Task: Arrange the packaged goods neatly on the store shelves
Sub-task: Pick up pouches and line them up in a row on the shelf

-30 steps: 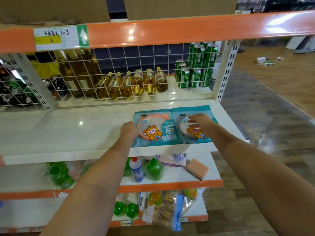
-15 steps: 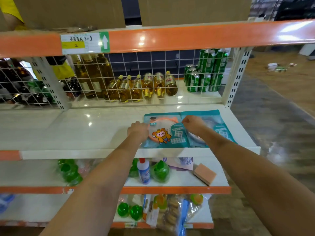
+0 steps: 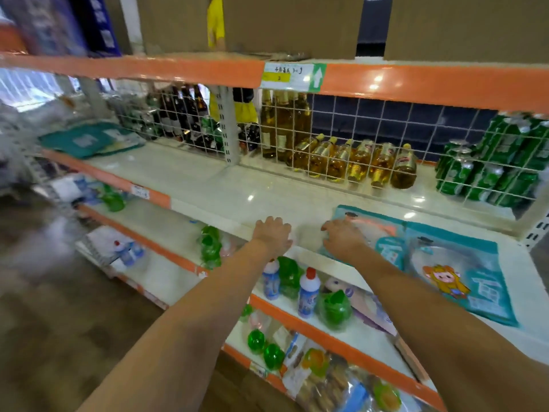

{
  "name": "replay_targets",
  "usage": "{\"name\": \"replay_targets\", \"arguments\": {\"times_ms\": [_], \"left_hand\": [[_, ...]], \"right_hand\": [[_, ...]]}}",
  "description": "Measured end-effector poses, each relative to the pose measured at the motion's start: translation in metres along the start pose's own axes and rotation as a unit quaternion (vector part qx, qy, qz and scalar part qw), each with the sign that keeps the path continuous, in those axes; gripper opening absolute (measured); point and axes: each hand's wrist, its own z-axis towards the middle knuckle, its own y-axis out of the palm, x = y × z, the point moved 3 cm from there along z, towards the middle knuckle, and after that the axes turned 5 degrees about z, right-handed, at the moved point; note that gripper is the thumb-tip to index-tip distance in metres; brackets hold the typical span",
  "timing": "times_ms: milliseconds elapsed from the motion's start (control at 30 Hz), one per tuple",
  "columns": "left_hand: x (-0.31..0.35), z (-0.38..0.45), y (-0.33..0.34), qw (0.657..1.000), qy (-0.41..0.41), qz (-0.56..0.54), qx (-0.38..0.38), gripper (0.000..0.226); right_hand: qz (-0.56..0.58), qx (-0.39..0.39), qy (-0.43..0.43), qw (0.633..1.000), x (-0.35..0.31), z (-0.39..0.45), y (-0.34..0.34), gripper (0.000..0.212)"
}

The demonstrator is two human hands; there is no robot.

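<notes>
While the right hand [image 3: 341,237] rests on the left pack [image 3: 383,242], fingers relaxed, the left hand [image 3: 274,233] lies flat on the shelf [image 3: 208,185]; straightening seems underway; squaring against the right pack [image 3: 457,272] is called for next.

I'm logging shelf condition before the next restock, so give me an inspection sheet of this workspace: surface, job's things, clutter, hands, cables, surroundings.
Surface: white shelf with an orange front edge, glossy, bare on its left part.
Job's things: two teal packages lie flat side by side at the shelf's right end.
Clutter: green items and white bottles lie loosely on the lower shelves.
Hands: left hand rests on the shelf's front edge, holding nothing; right hand lies on the left package's corner.
Cables: nothing seen.
Surroundings: wire grid behind, with amber bottles lying down and green cans; cardboard boxes above.
</notes>
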Motion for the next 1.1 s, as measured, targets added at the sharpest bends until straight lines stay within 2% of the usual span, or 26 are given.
{"name": "replay_targets", "arguments": {"times_ms": [300,700,1100], "left_hand": [[-0.117,-0.061,0.020,0.991,-0.136,-0.012,-0.009,0.043],[-0.296,-0.150,0.067,0.957,-0.288,-0.023,-0.040,0.048],[-0.412,-0.199,0.121,0.913,-0.397,-0.070,-0.058,0.044]], "right_hand": [[0.042,-0.014,-0.135,0.990,-0.133,0.032,0.028,0.040],[0.052,-0.045,-0.269,0.961,-0.341,0.081,0.065,0.040],[0.019,-0.070,-0.372,0.925,-0.484,0.114,0.127,0.038]]}}
